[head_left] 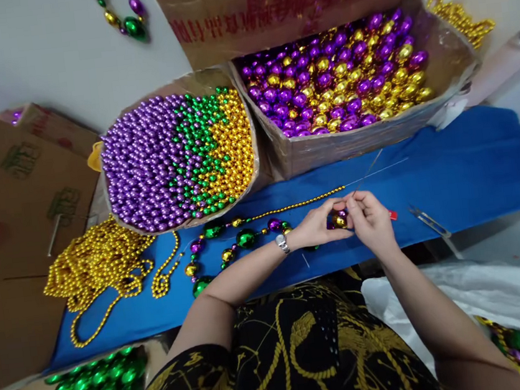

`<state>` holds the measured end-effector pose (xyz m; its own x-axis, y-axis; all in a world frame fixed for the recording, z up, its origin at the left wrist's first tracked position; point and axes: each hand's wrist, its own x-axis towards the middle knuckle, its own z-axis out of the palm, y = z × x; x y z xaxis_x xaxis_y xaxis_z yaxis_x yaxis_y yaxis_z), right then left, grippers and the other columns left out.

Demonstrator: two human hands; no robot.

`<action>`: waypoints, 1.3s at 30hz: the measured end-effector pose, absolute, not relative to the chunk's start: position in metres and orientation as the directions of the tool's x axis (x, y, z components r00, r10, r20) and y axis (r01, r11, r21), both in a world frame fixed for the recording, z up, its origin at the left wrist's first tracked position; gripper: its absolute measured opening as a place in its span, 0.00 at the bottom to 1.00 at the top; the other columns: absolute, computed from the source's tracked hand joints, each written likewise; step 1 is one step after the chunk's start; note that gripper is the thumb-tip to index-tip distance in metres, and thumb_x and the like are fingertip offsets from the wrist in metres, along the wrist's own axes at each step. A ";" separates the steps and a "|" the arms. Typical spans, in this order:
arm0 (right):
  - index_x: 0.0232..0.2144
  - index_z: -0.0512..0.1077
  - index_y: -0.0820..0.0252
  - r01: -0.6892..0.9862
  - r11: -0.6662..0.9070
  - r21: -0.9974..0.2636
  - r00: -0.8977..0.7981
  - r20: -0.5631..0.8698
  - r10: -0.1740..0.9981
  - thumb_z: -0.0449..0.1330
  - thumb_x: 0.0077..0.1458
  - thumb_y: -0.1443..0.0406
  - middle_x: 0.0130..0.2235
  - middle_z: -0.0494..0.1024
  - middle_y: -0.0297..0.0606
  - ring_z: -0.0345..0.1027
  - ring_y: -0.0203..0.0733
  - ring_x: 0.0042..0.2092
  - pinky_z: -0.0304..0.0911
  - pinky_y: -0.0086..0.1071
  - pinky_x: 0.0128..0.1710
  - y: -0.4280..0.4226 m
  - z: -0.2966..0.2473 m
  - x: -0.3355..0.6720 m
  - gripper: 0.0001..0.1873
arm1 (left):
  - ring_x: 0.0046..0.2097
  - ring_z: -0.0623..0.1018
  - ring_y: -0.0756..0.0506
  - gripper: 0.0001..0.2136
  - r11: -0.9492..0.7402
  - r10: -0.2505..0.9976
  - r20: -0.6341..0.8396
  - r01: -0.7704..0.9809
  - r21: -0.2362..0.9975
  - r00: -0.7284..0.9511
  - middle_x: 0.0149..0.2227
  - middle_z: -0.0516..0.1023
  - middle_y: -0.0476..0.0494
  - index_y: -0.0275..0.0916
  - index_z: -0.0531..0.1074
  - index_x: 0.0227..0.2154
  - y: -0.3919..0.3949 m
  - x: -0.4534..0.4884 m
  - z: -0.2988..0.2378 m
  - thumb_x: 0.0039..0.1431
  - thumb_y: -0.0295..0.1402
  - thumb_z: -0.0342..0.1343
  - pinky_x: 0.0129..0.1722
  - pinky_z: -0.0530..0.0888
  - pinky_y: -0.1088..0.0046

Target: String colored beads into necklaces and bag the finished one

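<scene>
Beads (339,218), purple and gold, sit between the left hand's (316,226) half-curled thumb and fingers, near the desk's (476,158) front edge; right hand (370,219) just rightward, fingers bent, grip unclear, thin wire (373,164) slanting toward the back edge.

This looks like a bead-stringing workshop: brown cardboard boxes (348,147) of shiny purple, green and gold beads (143,161) crowd a blue cloth-covered counter (476,161).

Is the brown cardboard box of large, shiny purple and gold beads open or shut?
Open. The brown cardboard box has no flap across its top, and the shiny purple and gold beads show inside.
</scene>
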<state>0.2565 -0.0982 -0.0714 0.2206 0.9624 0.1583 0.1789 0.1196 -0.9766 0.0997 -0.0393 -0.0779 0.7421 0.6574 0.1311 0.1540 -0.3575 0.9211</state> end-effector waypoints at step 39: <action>0.35 0.58 0.53 -0.081 0.051 -0.995 0.600 -0.008 0.800 0.56 0.60 0.55 0.19 0.58 0.21 0.49 0.29 0.18 0.46 0.24 0.14 -0.056 -0.083 0.257 0.11 | 0.55 0.70 0.35 0.24 -0.521 0.853 0.068 0.852 0.042 0.518 0.49 0.76 0.34 0.42 0.60 0.63 -0.104 -0.082 -0.086 0.65 0.28 0.48 0.60 0.57 0.43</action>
<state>0.2573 -0.0557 -0.0825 0.6001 0.7999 -0.0081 -0.0809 0.0506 -0.9954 -0.0824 -0.1036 -0.0855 0.5182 0.8526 0.0675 0.8523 -0.5213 0.0420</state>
